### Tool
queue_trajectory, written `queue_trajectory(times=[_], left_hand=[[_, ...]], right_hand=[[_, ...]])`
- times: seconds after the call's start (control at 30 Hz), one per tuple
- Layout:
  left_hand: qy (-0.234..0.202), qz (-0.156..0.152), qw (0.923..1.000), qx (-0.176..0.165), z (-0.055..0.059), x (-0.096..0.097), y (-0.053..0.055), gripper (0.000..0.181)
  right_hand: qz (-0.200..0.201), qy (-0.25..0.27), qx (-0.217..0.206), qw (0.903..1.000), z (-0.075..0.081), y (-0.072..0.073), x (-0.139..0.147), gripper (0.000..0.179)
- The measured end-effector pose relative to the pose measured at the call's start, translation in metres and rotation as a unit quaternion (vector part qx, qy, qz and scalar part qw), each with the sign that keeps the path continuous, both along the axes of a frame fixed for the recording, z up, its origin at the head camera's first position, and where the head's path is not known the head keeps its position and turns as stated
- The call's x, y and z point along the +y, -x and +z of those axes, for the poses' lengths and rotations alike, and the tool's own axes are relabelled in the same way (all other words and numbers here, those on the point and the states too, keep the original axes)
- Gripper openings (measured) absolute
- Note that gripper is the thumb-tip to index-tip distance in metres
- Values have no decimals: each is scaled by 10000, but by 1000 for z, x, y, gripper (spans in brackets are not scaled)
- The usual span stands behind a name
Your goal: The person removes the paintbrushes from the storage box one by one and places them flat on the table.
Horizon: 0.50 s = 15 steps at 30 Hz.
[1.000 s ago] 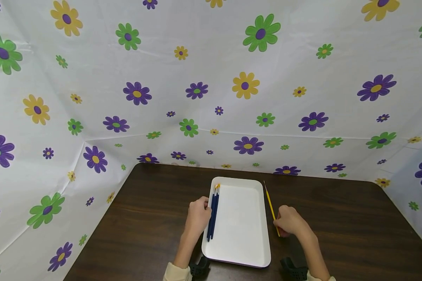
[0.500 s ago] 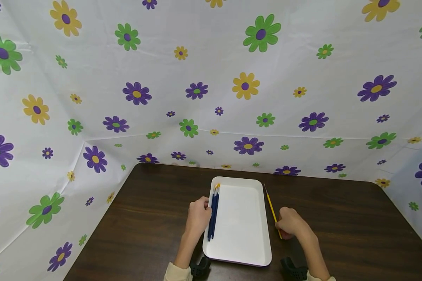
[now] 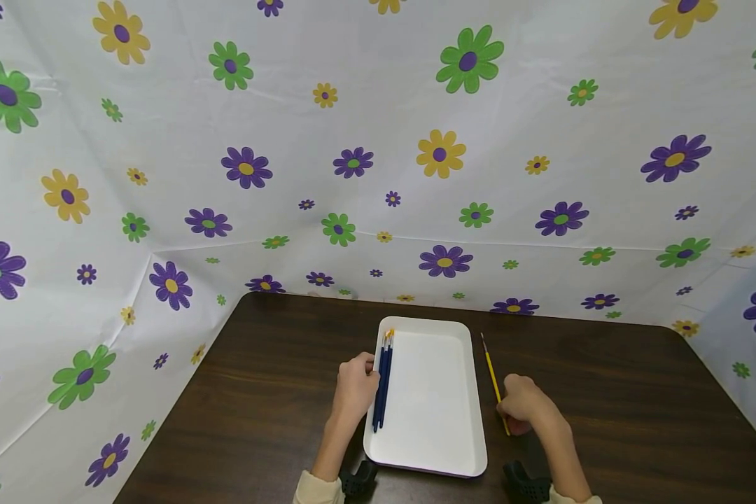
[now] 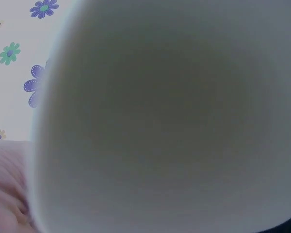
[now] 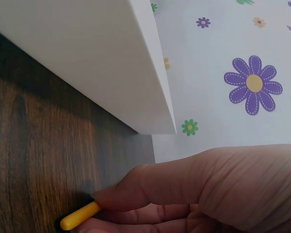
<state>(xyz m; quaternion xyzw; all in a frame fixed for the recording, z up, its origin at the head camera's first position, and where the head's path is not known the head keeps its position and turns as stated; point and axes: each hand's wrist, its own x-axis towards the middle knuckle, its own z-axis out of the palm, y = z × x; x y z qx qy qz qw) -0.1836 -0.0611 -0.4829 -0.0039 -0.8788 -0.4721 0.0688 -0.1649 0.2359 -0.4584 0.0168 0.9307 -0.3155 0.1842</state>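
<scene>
A white rectangular tray lies on the dark wooden table. Dark blue paintbrushes rest side by side along its left inner wall, bristles toward the far end. At the tray's left rim, my left hand holds the edge beside the brushes; its fingertips are partly hidden. My right hand pinches a slim yellow paintbrush near its handle end, just right of the tray. The rounded yellow handle end sticks out past thumb and fingers in the right wrist view, low over the wood.
A white flowered cloth rises behind the table and along both sides. Black wrist mounts sit close to the tray's near corners. The pale tray wall blocks most of the left wrist view.
My right hand has drawn the yellow paintbrush slightly right and toward me, a little farther from the tray. The tray shifted very slightly at first; my left hand has stayed at its rim.
</scene>
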Motion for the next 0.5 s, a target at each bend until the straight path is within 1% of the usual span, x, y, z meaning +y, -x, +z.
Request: queue_trajectory(times=[0.37,0.5], left_hand=[[-27,-99,9999,-29,2,-2,0,26],[-14,-117,9999,-69,1,-2,1,25]], right_hand=[[-182,25,-293,9994,1,2,5,16],[-212,31,-329,9992,2,2,6,16]])
